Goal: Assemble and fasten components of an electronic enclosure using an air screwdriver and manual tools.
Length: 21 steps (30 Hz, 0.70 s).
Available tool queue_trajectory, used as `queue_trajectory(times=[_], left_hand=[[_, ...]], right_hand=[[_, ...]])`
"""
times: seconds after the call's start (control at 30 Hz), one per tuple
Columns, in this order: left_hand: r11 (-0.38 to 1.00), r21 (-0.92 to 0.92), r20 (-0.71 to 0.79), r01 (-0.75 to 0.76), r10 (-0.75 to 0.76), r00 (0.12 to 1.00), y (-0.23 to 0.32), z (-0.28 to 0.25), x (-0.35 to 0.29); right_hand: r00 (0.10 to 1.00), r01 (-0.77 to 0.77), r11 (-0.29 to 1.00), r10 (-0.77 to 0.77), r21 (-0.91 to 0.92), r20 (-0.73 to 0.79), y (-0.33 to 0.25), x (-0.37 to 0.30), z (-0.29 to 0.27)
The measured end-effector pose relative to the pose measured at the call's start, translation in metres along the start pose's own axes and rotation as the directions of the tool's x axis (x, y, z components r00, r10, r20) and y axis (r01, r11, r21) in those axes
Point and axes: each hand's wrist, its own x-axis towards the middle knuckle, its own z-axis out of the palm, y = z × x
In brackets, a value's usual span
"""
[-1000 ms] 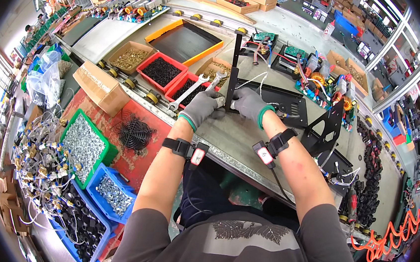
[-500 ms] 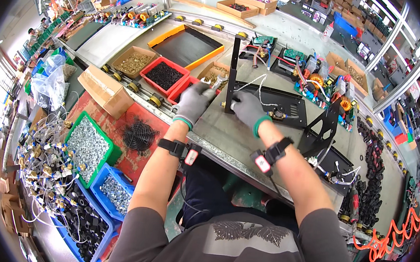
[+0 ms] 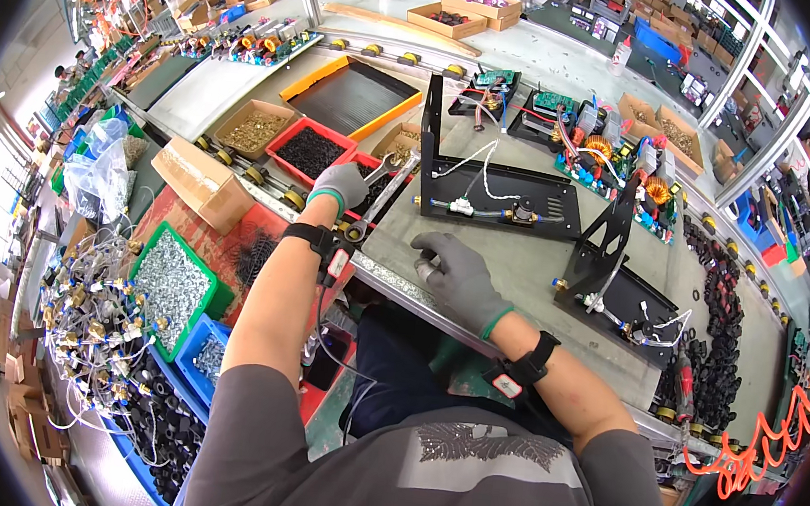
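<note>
Black bracket (image 3: 526, 188), now apart from the right hand (image 3: 461, 277)

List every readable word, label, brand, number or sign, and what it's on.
None can be quoted; no text is clearly legible.
Left wrist device's white label: red edge, mark too small to read.
Right wrist device's white label: red edge, mark too blurred to read.
Grey shirt: dark pattern on a pale panel, no lettering seen.
Wrenches: any marking too small to read.
</note>
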Motion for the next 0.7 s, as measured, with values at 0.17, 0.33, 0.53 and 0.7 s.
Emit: queue_trajectory(times=[0.17,0.33,0.53,0.7], left_hand=[[0.672,-0.738,0.003,0.067,-0.096,0.995,0.003,-0.038,-0.031],[-0.035,-0.965,0.247,0.259,0.207,0.947,0.033,-0.034,-0.104],[0.409,-0.896,0.256,0.172,0.158,0.954,0.024,-0.031,-0.108],[0.958,-0.285,-0.162,0.019,-0.068,0.984,0.041,-0.006,-0.05]], right_hand=[[0.998,0.058,0.997,-0.057,-0.051,0.021,-0.018,0.008,0.002],[0.924,0.357,0.933,-0.345,0.046,-0.166,-0.03,0.018,0.005],[0.924,0.37,0.847,-0.295,0.381,-0.243,-0.025,-0.01,-0.02],[0.911,0.227,0.894,-0.055,0.387,-0.408,-0.033,-0.029,-0.061]])
